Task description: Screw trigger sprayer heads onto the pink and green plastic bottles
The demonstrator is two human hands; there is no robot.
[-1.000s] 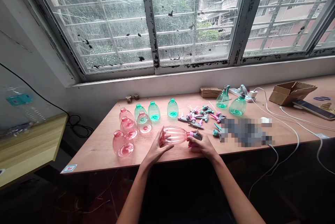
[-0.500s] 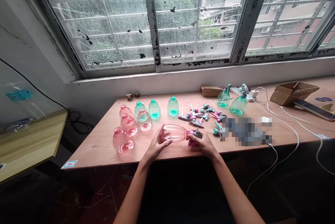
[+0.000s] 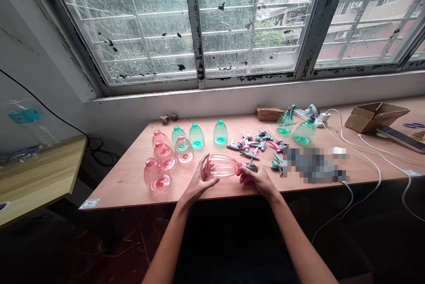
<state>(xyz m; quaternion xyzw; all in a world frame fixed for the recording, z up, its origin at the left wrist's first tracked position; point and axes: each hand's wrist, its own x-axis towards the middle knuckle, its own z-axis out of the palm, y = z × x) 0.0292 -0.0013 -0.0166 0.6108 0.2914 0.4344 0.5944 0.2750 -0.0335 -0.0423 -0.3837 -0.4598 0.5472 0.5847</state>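
Note:
A clear pink spray bottle lies sideways in the air just over the table's front, its base to the left. My left hand is closed around the base end, thumb below and fingers behind. At the neck, my right hand grips the pink and grey spray head, which sits against the bottle's mouth. Whether the thread is fully engaged cannot be seen. Behind the right hand lies a pile of loose spray heads, pink, teal and grey. Another teal spray head rests to its right.
Pink bottles and green bottles without heads stand at the left and back of the wooden table. Two green bottles with heads stand back right. White cables, a phone and an open cardboard box occupy the right.
Both hands keep the same hold on the bottle and spray head, with only slight finger movement at the neck. The whole view has shifted a little.

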